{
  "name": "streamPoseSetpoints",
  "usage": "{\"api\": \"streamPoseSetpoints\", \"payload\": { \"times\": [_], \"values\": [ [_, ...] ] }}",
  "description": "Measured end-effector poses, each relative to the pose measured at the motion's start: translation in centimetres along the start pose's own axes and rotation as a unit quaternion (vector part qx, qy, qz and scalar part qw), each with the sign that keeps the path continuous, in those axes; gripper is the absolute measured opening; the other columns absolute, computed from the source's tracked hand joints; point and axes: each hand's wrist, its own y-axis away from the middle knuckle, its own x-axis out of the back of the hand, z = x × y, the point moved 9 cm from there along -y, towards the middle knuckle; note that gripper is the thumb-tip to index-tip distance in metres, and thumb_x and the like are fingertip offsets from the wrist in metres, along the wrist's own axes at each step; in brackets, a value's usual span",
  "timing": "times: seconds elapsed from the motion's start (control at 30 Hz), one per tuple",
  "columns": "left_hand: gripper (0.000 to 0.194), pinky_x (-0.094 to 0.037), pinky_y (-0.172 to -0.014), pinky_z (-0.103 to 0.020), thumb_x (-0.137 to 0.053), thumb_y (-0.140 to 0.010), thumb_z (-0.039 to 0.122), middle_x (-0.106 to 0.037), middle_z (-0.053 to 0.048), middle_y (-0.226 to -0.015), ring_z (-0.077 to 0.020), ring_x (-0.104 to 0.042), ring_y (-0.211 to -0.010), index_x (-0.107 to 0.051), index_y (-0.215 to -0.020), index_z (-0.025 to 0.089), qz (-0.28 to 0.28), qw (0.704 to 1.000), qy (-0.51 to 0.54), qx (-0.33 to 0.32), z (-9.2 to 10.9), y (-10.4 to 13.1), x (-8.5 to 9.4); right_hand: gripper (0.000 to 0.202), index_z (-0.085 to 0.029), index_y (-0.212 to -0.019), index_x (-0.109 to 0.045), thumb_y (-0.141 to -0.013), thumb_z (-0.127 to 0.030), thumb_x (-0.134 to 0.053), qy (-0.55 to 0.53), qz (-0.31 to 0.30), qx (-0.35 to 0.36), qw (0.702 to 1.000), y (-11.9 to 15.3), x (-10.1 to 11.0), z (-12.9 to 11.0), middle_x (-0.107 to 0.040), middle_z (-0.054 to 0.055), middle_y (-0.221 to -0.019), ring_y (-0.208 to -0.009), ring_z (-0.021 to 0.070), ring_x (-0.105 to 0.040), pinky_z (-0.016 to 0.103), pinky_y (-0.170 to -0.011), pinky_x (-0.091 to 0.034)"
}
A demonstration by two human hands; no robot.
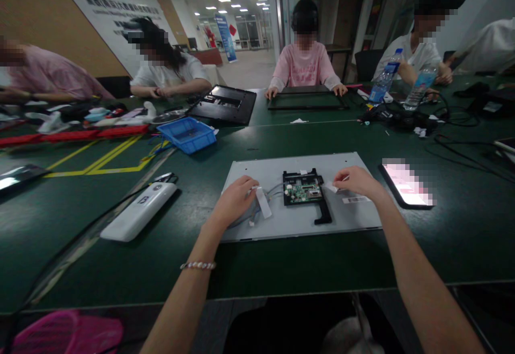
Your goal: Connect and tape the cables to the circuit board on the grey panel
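Note:
A flat grey metal panel (281,224) lies on the table in front of me. On its middle sits a black plastic bracket (324,212) with a green circuit board (302,193). Thin grey cables (276,189) run from the board towards the left. My left hand (236,197) is closed over the panel's left part, its fingertips pinching the upper end of a white tape strip (264,204). To the right of the bracket, my right hand (358,180) pinches a small whitish piece of tape (331,186). A barcode label (355,200) is stuck to the panel below that hand.
A lit phone (406,182) lies right of the panel, a white power bank (140,210) with a cable to the left. Beyond are a blue basket (187,135), a black cover (225,103) and bottles (384,83). Opposite, a person holds a black frame (308,108).

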Motion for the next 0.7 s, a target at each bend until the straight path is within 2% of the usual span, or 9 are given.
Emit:
{"api": "streamPoseSetpoints", "payload": {
  "times": [0.17, 0.27, 0.37, 0.5, 0.6, 0.7],
  "values": [
    [0.025, -0.043, -0.087, -0.034, -0.040, -0.090, 0.031, -0.057, -0.006, -0.104, -0.0198, -0.057, -0.093, -0.057, -0.104, 0.020, 0.026, 0.999, 0.019, 0.026, -0.6, 0.0, 0.3, 0.021, -0.018, -0.079, -0.071, -0.075, -0.032, -0.056, 0.115, 0.121, -0.081, 0.983, 0.5, 3.1, 3.1, -0.067, 0.010, -0.081, -0.077, 0.0218, -0.063, 0.031, -0.065, -0.044],
    [0.030, -0.046, -0.079, -0.032, -0.043, -0.089, 0.038, -0.060, -0.004, -0.095, -0.0187, -0.058, -0.084, -0.056, -0.109, 0.021, 0.025, 0.997, 0.050, 0.057, -1.3, 0.1, 0.2, 0.027, -0.015, -0.093, -0.069, -0.079, -0.031, -0.051, 0.152, 0.163, -0.074, 0.972, 0.5, 3.5, 2.6, -0.064, 0.014, -0.095, -0.082, 0.0239, -0.061, 0.034, -0.070, -0.045],
    [0.032, -0.046, -0.074, -0.030, -0.046, -0.087, 0.040, -0.062, -0.002, -0.088, -0.0169, -0.059, -0.079, -0.054, -0.114, 0.023, -0.002, 0.992, 0.107, 0.064, -1.5, 0.2, -0.6, 0.030, -0.014, -0.102, -0.065, -0.082, -0.027, -0.047, 0.136, 0.193, -0.015, 0.972, 0.3, 2.9, 0.1, -0.060, 0.014, -0.104, -0.088, 0.0235, -0.059, 0.036, -0.079, -0.045],
    [0.026, -0.047, -0.074, -0.030, -0.050, -0.085, 0.036, -0.063, -0.001, -0.085, -0.0164, -0.060, -0.079, -0.059, -0.105, 0.023, 0.000, 0.988, 0.138, 0.064, -1.8, 0.0, -0.8, 0.031, -0.015, -0.109, -0.062, -0.084, -0.025, -0.046, 0.068, 0.211, 0.125, 0.967, 0.3, 1.3, -5.2, -0.058, 0.013, -0.109, -0.101, 0.0238, -0.055, 0.038, -0.090, -0.042],
    [0.022, -0.047, -0.072, -0.028, -0.049, -0.084, 0.035, -0.065, -0.002, -0.087, -0.0162, -0.060, -0.079, -0.062, -0.095, 0.021, 0.025, 0.984, 0.154, 0.082, -2.4, 0.0, -0.4, 0.028, -0.019, -0.110, -0.061, -0.087, -0.025, -0.046, 0.039, 0.166, 0.205, 0.964, 0.3, -0.7, -8.4, -0.059, 0.011, -0.110, -0.103, 0.0231, -0.054, 0.040, -0.091, -0.043],
    [0.023, -0.047, -0.069, -0.027, -0.048, -0.084, 0.035, -0.065, -0.002, -0.087, -0.0153, -0.059, -0.077, -0.062, -0.094, 0.020, 0.074, 0.977, 0.169, 0.105, -3.0, 0.1, 0.7, 0.026, -0.019, -0.111, -0.059, -0.090, -0.029, -0.048, 0.048, 0.121, 0.226, 0.965, 0.1, -2.5, -9.8, -0.058, 0.010, -0.113, -0.101, 0.0211, -0.055, 0.041, -0.088, -0.046]
  ]
}}
